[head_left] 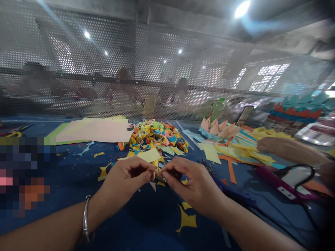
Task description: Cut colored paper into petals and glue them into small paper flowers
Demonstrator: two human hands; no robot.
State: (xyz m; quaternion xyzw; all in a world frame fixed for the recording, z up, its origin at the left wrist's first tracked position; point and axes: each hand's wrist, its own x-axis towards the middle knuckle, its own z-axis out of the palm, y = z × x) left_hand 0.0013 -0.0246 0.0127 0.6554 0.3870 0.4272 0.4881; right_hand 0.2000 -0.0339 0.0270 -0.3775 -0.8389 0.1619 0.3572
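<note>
My left hand (129, 176) and my right hand (187, 179) meet over the middle of the table, thumbs and fingertips pinched close together. Between them is a small yellowish-brown piece of paper (159, 177), mostly hidden by the fingers. A silvery bangle (86, 218) circles my left wrist. Just beyond the hands lie a pale yellow paper strip (149, 155) and a heap of small coloured paper pieces (157, 134). Yellow paper offcuts (187, 219) with curved-in sides are scattered on the blue tabletop (141, 216) around my hands.
Stacked pink, yellow and green sheets (94, 130) lie at back left. Folded peach paper points (217, 129) and paper strips (235, 151) spread rightward, near another person's arm (288, 150). A magenta power strip (285, 186) with black cords sits at right. A perforated metal screen (146, 59) stands behind.
</note>
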